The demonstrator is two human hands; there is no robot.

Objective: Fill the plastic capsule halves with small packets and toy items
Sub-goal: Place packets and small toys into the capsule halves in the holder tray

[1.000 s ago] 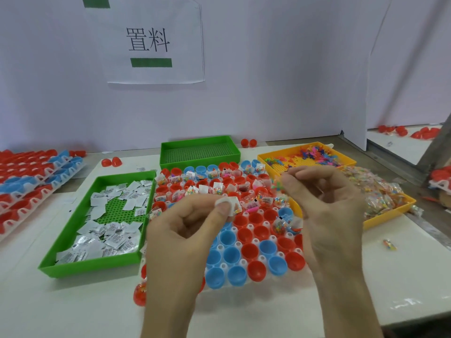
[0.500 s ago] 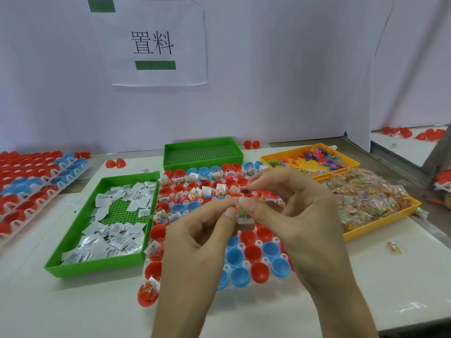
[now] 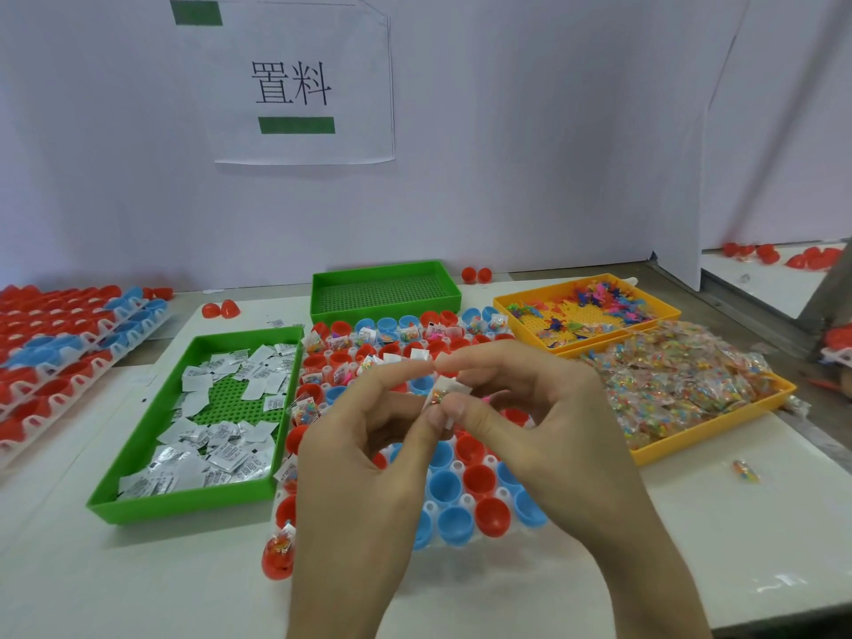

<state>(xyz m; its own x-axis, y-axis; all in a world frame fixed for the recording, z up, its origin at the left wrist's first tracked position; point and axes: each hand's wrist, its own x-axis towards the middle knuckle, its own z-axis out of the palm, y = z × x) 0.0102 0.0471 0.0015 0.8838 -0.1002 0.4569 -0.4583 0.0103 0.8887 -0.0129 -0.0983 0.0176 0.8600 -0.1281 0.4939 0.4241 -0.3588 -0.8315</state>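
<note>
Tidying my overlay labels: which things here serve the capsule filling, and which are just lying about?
In use: left hand and right hand pinching a small packet; capsule rack; white-packet tray; toy tray; bead-packet tray.
Lying about: empty green tray; wall sign; stray bead packet; two loose red halves at the back.

Packet tray [image 3: 138, 458] left of capsule rack [image 3: 465, 488], toy trays [image 3: 719, 435] right.
</note>
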